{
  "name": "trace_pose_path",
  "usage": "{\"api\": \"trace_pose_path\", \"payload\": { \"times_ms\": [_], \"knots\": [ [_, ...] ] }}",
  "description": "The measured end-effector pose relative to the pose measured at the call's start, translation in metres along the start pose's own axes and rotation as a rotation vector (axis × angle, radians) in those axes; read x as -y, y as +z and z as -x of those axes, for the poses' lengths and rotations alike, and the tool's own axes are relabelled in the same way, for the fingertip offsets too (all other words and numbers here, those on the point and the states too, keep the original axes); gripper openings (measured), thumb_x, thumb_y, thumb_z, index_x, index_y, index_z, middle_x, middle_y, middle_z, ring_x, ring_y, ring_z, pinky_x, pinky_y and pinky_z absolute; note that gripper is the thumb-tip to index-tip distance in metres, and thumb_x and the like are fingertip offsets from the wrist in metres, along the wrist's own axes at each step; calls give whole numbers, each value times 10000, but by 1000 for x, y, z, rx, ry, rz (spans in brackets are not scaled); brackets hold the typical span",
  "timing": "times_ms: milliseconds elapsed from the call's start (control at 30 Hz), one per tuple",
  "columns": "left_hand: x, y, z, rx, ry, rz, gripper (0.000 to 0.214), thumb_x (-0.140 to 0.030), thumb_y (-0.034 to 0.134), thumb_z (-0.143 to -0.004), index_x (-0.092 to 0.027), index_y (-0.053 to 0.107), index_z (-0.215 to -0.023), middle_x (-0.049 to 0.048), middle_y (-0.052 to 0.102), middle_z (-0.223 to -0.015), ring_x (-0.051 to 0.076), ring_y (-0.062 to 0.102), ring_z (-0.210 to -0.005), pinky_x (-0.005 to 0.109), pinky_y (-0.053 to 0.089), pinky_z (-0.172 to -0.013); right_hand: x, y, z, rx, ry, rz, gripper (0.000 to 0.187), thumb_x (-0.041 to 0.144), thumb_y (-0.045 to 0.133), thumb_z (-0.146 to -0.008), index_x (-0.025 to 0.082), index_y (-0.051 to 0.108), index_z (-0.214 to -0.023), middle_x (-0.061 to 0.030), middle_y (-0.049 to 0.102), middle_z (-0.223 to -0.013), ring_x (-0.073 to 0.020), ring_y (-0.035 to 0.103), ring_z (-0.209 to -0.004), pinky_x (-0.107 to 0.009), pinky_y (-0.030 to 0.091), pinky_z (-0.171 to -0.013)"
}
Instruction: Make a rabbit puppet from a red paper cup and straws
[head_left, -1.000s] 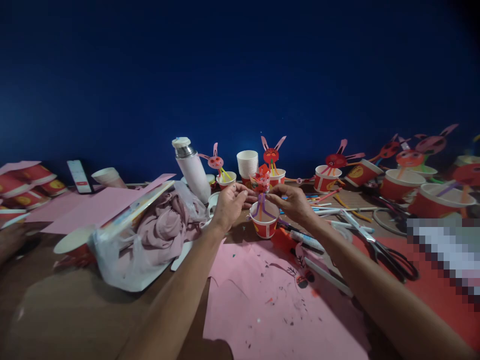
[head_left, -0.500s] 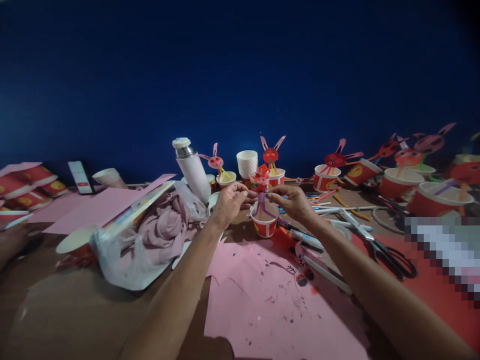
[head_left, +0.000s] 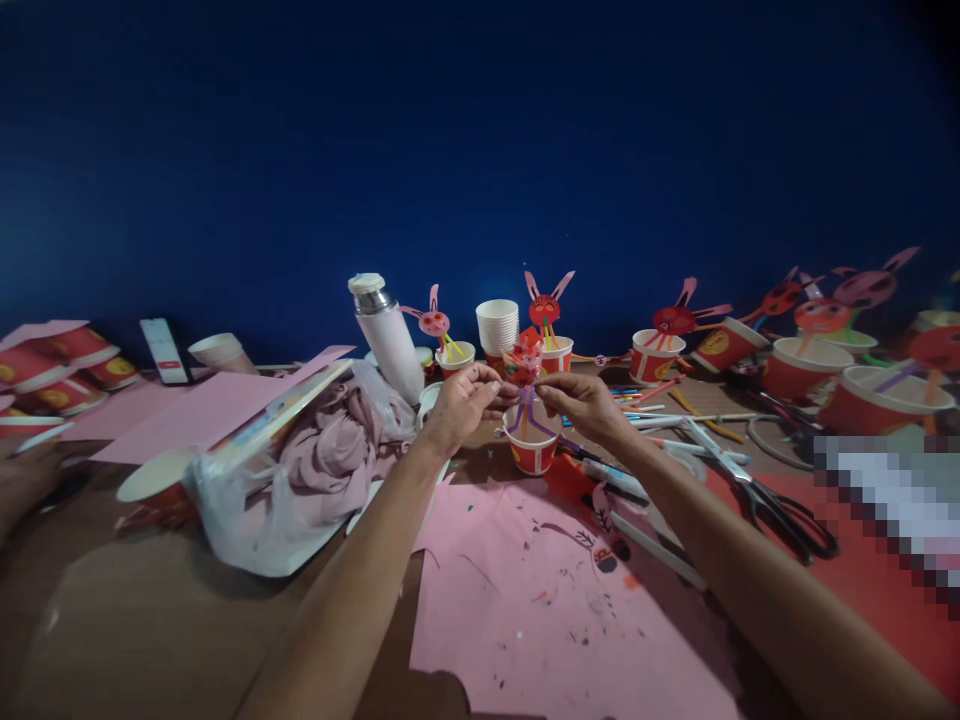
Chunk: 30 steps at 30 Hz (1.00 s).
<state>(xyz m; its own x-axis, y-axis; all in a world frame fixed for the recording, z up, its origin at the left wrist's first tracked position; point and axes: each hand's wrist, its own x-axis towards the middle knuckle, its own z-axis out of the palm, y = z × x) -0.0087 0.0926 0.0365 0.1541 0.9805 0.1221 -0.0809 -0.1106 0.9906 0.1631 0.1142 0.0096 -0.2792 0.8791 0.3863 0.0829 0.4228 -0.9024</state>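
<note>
A small red paper cup [head_left: 531, 452] stands on the table with purple straws rising from it to a red paper figure [head_left: 523, 362]. My left hand [head_left: 465, 403] is closed in a pinch at the left side of that figure. From the right, my right hand [head_left: 583, 403] pinches the figure just below its head. Both hands hover above the cup's rim.
A pink paper sheet [head_left: 540, 600] lies in front of the cup. Scissors [head_left: 757, 492] and loose straws lie at the right. Finished rabbit cups [head_left: 549, 340] line the back with a white flask [head_left: 386, 335], stacked cups [head_left: 496, 326], a phone [head_left: 163, 352] and a plastic bag [head_left: 292, 470].
Almost nothing differs; the two hands and the paper figure have shifted very slightly upward and to the right above the cup.
</note>
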Motion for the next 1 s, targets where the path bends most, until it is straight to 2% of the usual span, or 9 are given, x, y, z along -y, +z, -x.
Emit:
{"api": "trace_pose_path", "payload": {
  "times_ms": [167, 367, 533, 667, 800, 1000],
  "knots": [
    [0, 0, -1, 4, 0, -23, 123, -212, 528, -692, -158, 438, -756, 29, 657, -674, 141, 636, -613, 200, 453, -488, 1, 1, -2, 5, -4, -36, 210, 328, 551, -689, 152, 642, -759, 25, 515, -541, -86, 452, -506, -211, 355, -494],
    [-1, 0, 0, -15, 30, -87, 112, -225, 522, -694, -161, 450, -751, 36, 655, -663, 138, 625, -592, 132, 284, -348, 2, -1, 0, 4, -22, 51, 174, 303, 557, -703, 156, 640, -742, 13, 548, -577, -93, 468, -521, -212, 358, -501],
    [-8, 1, 4, -58, 30, -133, 68, -179, 533, -687, -141, 485, -715, 17, 647, -654, 58, 545, -465, 147, 375, -426, 2, -3, 1, 11, -55, 111, 179, 307, 549, -723, 152, 639, -725, 7, 547, -569, -96, 470, -521, -210, 353, -493],
    [-13, 3, 6, -18, -13, -132, 45, -163, 484, -728, -144, 443, -736, 31, 651, -749, 41, 522, -374, 130, 299, -319, 3, -3, 1, 15, -58, 140, 204, 324, 539, -735, 145, 636, -729, 13, 525, -540, -90, 456, -502, -205, 340, -480],
    [-16, 4, 8, 26, -89, -53, 43, -133, 452, -755, -148, 412, -751, 60, 646, -831, 87, 595, -445, 152, 390, -336, 3, -3, 2, 8, -61, 154, 211, 334, 537, -738, 148, 637, -743, 13, 527, -543, -93, 457, -509, -205, 346, -488],
    [-16, 6, 8, 55, -114, 58, 42, -113, 429, -782, -147, 409, -771, 70, 636, -807, 149, 651, -608, 193, 480, -419, 6, -3, 2, -7, -58, 147, 215, 354, 542, -731, 160, 631, -710, 12, 520, -543, -101, 456, -512, -213, 357, -495]
  ]
}}
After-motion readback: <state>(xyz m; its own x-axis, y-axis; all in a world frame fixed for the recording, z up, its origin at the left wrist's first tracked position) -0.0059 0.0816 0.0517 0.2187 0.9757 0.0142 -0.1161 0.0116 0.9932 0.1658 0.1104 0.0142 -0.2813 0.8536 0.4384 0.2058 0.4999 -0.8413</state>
